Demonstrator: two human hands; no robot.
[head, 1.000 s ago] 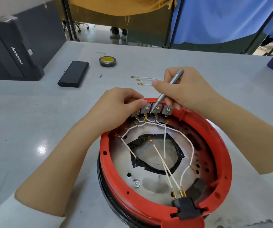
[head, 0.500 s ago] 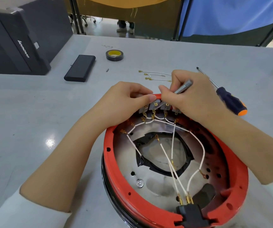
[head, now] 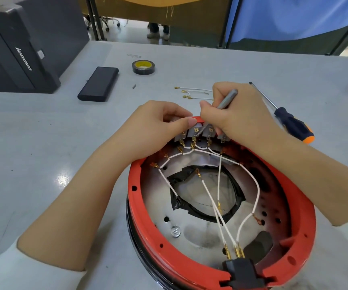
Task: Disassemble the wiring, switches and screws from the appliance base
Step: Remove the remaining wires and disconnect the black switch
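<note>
- the red appliance base point(head: 210, 266) sits on the grey table point(head: 43, 143) right in front of me, open side up; white wires point(head: 257, 191) cross its inside
- my left hand point(head: 154, 130) pinches the row of switches point(head: 198, 131) at the far rim
- my right hand point(head: 240, 118) grips a slim grey tool point(head: 227, 99), tip down among those switches
- a screwdriver point(head: 290, 122) lies just right of my right hand; loose wires point(head: 192, 93) lie beyond it

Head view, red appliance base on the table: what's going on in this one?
A person is taking apart the red appliance base. The right hand grips a slim grey metal tool, its tip down at the row of switches on the far rim, while the left hand pinches that row. Most white wires are still connected; three removed wires and an orange-tipped screwdriver lie on the table.
</note>
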